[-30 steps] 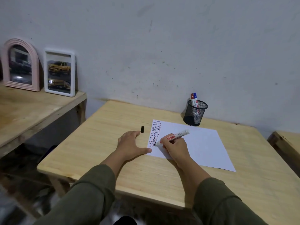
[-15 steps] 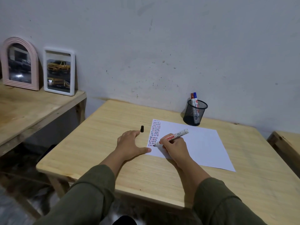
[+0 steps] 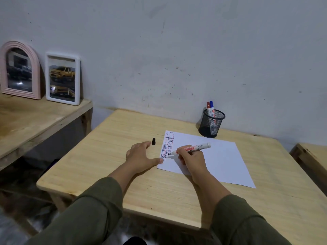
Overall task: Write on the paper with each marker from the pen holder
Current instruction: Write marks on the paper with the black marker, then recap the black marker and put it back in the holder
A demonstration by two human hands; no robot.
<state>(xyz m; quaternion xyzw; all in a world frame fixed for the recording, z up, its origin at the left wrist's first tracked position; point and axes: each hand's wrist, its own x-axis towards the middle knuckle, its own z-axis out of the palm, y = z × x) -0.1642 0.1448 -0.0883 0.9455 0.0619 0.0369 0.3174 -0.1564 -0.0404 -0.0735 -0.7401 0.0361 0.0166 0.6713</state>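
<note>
A white sheet of paper [image 3: 217, 158] lies on the wooden table [image 3: 123, 174], with columns of short red, blue and black strokes [image 3: 168, 144] along its left edge. My right hand [image 3: 192, 158] grips a white marker [image 3: 194, 148], its black tip touching the paper at the bottom of the strokes. My left hand [image 3: 141, 156] rests flat on the table, fingers spread, thumb at the paper's left edge. The marker's black cap [image 3: 153, 141] stands just beyond my left fingers. A black mesh pen holder [image 3: 211, 125] behind the paper holds a red marker [image 3: 208, 106] and a blue marker [image 3: 211, 106].
A second wooden table [image 3: 35, 121] at the left carries a pink arched frame [image 3: 19, 69] and a white picture frame [image 3: 62, 78] leaning on the wall. Another wooden surface [image 3: 313, 156] shows at the right edge. The grey wall runs right behind the pen holder.
The marker tip has shifted slightly within the stroke columns as my right hand writes. My left hand and the cap have stayed put.
</note>
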